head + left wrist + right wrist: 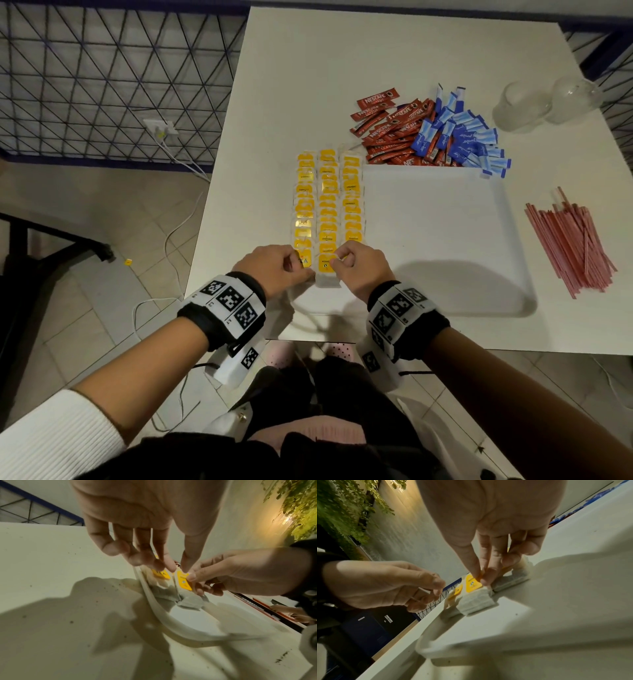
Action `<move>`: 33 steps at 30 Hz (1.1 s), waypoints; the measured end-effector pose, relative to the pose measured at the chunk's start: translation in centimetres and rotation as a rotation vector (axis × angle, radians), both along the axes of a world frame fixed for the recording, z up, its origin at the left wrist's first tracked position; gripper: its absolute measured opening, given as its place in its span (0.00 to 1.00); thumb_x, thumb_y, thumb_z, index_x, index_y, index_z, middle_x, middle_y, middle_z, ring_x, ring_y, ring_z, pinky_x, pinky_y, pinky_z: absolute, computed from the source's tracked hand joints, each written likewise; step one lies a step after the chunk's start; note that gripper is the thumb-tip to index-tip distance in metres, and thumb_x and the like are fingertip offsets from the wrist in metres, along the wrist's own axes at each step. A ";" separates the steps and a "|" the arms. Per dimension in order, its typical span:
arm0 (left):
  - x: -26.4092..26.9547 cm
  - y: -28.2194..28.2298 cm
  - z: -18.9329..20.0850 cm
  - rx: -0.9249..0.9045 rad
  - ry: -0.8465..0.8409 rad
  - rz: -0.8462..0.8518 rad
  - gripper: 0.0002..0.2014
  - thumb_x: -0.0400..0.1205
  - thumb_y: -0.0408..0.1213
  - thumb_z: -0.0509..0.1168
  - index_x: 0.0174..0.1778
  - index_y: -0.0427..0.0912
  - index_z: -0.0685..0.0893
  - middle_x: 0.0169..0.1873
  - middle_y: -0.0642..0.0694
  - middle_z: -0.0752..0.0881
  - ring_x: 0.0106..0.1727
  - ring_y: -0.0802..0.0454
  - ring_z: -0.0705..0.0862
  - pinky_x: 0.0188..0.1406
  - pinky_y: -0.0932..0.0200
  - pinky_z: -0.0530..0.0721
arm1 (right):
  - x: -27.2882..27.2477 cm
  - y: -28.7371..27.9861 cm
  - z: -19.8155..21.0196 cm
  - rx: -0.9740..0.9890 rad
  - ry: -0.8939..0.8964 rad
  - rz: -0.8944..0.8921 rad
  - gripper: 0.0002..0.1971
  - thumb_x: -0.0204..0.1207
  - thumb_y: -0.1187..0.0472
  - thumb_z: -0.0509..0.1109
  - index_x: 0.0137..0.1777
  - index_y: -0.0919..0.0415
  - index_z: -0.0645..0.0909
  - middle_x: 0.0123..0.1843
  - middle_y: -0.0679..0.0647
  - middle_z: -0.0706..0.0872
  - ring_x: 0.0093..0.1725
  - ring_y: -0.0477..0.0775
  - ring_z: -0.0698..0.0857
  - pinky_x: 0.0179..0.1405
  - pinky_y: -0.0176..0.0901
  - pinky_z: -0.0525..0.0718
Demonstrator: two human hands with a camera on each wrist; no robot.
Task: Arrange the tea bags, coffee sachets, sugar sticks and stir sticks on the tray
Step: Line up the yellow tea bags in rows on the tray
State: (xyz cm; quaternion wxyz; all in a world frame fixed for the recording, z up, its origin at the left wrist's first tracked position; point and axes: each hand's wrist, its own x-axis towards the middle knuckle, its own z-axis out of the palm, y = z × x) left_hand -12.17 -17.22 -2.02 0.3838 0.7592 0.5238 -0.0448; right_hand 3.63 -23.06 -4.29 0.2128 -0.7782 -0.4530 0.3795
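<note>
Tea bags being squared up at the tray's near-left corner.

3 rows of yellow-tagged tea bags [327,209] fill the left side of the white tray [445,246]; right hand [363,267] pinches the front tag [473,583], while the left hand [274,267], fingers curled, seems to pinch the neighbouring one. Next, judged: reach for the coffee sachets [390,133] beyond the tray.

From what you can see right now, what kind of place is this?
Probably an indoor recording or work space, not a cafe: a plain white table beside a wire mesh fence, a tiled floor with loose cables, and marker wristbands on both arms.
</note>
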 end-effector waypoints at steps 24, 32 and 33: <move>0.9 1.8 -1.8 -0.004 0.156 -0.216 0.18 0.73 0.54 0.71 0.48 0.51 0.70 0.47 0.51 0.71 0.51 0.48 0.79 0.53 0.53 0.78 | -0.9 -0.3 1.2 -0.099 -0.269 0.438 0.10 0.79 0.58 0.62 0.59 0.56 0.73 0.54 0.52 0.79 0.55 0.55 0.76 0.51 0.44 0.72; 1.3 4.4 1.3 0.056 0.095 -0.182 0.15 0.73 0.59 0.67 0.32 0.54 0.73 0.34 0.59 0.75 0.42 0.53 0.77 0.47 0.57 0.76 | 1.6 3.0 4.7 -0.065 -0.061 0.311 0.11 0.73 0.51 0.72 0.49 0.54 0.78 0.31 0.44 0.73 0.40 0.51 0.76 0.46 0.45 0.77; 1.6 5.2 1.9 0.075 0.094 -0.176 0.15 0.74 0.59 0.66 0.34 0.53 0.74 0.35 0.56 0.78 0.44 0.51 0.79 0.49 0.56 0.78 | 2.5 4.0 5.5 -0.027 -0.053 0.268 0.09 0.73 0.53 0.71 0.48 0.55 0.79 0.30 0.44 0.74 0.38 0.51 0.77 0.46 0.45 0.78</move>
